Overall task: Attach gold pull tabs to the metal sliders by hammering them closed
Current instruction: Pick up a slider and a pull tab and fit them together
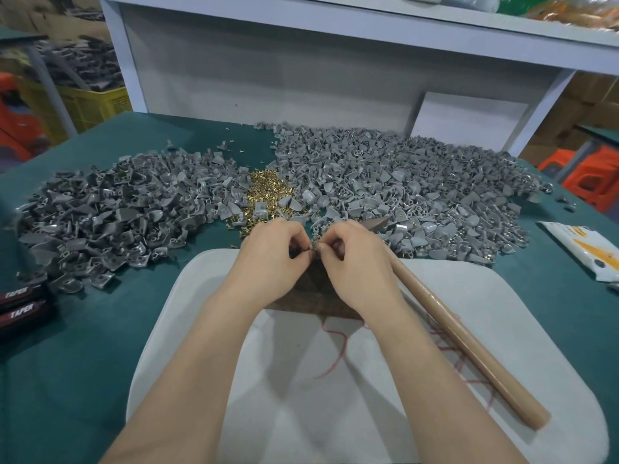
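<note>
My left hand [271,259] and my right hand [358,262] meet fingertip to fingertip over a dark brown block [321,296] on a white pad [335,380]. Together they pinch a small grey slider [314,252], mostly hidden by the fingers. A small heap of gold tabs [264,192] lies just beyond the hands. A pile of grey sliders [110,212] spreads to the left, and a larger pile [402,182] to the right. A hammer with a wooden handle [469,346] lies on the pad under my right hand, its head [375,224] pointing toward the piles.
The table has a green cloth [83,346]. Two dark boxes marked TAPER [20,303] sit at the left edge. A white and orange packet [589,249] lies at the right. A white shelf unit [301,72] stands behind the piles.
</note>
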Demonstrator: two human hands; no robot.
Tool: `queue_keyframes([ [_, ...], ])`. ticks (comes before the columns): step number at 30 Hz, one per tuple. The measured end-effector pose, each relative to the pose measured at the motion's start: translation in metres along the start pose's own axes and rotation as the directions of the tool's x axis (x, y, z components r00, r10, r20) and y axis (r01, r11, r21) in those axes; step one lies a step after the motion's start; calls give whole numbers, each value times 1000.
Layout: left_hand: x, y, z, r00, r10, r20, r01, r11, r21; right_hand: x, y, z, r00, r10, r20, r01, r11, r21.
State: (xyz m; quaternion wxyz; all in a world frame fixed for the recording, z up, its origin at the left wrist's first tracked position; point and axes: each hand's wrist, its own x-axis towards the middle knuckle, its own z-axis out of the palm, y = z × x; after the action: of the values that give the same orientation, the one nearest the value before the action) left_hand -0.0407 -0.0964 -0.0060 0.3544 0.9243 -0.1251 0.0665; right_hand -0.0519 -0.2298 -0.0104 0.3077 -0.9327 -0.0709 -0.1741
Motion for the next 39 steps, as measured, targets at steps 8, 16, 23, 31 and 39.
queue_keyframes([
  [8,0,1,-1,1000,0,15,0,1000,4,0,-1,-3,997,76,2,-76,996,48],
  [16,-1,1,0,1000,1,2,-1,1000,6,-2,-5,0,1000,-2,-23,1,999,-53],
  [23,-1,2,0,1000,15,-11,-15,1000,6,-2,-10,-2,1000,-9,12,11,995,-101],
  [31,0,2,1,999,48,-3,-48,999,16,4,-13,-5,996,-11,93,28,982,-186],
  [39,0,0,1,998,60,-7,-60,998,-1,4,-8,-5,997,20,71,-14,996,-88],
])
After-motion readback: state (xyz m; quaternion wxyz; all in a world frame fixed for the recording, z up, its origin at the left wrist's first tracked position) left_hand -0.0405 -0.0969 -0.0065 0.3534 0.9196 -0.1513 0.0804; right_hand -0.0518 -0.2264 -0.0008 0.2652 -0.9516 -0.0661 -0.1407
